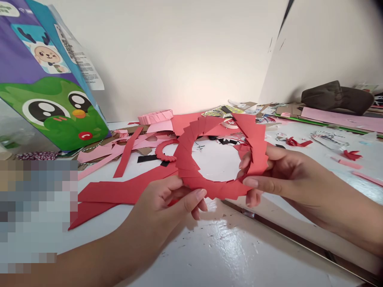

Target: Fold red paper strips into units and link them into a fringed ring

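A ring of folded red paper, with overlapping pleats and a gap at its top, is held up above the table. My left hand pinches its lower left edge, thumb on the front and fingers behind. On the lower right side, my right hand grips the ring between thumb and fingers, with some fingertips showing through the opening. Behind it lies a smaller red paper ring. Red paper strips spread out to the left of the ring.
A pink pleated paper ring and pink scraps lie at the back left, near a green and purple bag. A long thin metallic-looking bar crosses the front right. Red scraps and a dark fabric item are on the right.
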Motion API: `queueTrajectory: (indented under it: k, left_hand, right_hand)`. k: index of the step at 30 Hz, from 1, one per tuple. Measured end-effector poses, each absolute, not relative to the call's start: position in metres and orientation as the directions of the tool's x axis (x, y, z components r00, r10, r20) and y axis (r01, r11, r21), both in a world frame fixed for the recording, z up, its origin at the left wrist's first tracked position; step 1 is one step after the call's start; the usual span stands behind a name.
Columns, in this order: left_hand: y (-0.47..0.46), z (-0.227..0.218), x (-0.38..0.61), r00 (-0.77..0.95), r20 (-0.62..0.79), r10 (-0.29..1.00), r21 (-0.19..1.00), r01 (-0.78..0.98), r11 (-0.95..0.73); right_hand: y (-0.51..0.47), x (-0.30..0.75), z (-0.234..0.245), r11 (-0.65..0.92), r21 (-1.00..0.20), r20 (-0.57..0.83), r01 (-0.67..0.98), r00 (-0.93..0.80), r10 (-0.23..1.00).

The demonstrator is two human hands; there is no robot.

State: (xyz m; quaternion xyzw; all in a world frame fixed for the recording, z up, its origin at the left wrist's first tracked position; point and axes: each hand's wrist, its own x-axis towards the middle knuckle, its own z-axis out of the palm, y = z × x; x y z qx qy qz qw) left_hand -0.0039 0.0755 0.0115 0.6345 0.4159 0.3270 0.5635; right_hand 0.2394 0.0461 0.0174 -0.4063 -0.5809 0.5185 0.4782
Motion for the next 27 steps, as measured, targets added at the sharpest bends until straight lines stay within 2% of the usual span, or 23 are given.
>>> queueTrajectory:
  k: [3, 6, 11, 14, 20, 27]
  left_hand:
    - [0.077, 0.01, -0.005, 0.468, -0.059, 0.882, 0.994, 0.104, 0.011]
    - [0.077, 0.011, -0.003, 0.474, -0.076, 0.877, 0.994, 0.105, 0.029]
    - [0.077, 0.015, -0.002, 0.523, -0.06, 0.85, 0.995, 0.095, 0.012]
    - [0.078, 0.015, -0.002, 0.533, -0.055, 0.844, 0.997, 0.074, 0.018]
    - [0.079, 0.013, -0.001, 0.549, -0.09, 0.831, 0.99, 0.138, 0.016]
    - [0.078, 0.012, -0.002, 0.538, -0.098, 0.837, 0.984, 0.18, 0.0]
  right_hand:
    - [0.045, 0.237, 0.015, 0.119, -0.991, 0.128, -0.059, -0.199, 0.972]
    - [0.044, 0.234, 0.013, 0.118, -0.993, 0.12, -0.026, -0.161, 0.98]
    - [0.043, 0.232, 0.009, 0.037, -0.999, 0.04, -0.022, -0.162, 0.986]
    - [0.044, 0.23, 0.009, 0.058, -0.997, 0.068, -0.06, -0.182, 0.981]
    - [0.043, 0.227, 0.011, 0.077, -0.992, 0.097, -0.096, -0.221, 0.97]
    - [0.043, 0.227, 0.007, 0.09, -0.995, 0.097, -0.045, -0.193, 0.976]
